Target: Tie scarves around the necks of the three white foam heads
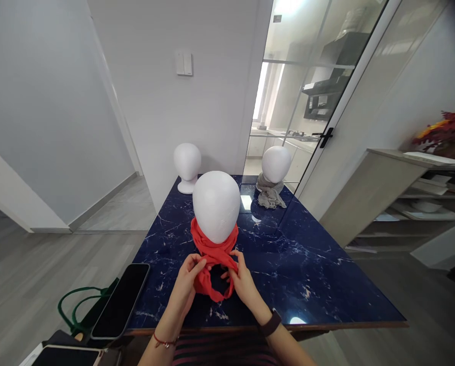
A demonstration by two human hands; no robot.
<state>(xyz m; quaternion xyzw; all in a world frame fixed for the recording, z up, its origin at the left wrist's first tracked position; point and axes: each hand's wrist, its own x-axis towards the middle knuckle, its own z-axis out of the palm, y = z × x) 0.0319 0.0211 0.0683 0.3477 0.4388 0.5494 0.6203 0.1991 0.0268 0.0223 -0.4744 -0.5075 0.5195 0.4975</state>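
Observation:
A white foam mannequin head stands upright on the dark blue marbled table, close in front of me. Around its neck runs a red scarf, crossed at the front, with a loop hanging below the crossing. My left hand pinches the scarf at the left of the crossing. On the other side, my right hand grips the scarf's right part between thumb and fingers, some of its fingertips showing inside the loop. The scarf's ends are hard to make out, and the back of the neck is hidden.
A bare white foam head stands at the back left of the table. Another foam head at the back right wears a grey scarf. A black-screened phone lies at the left edge, beside a green-handled bag.

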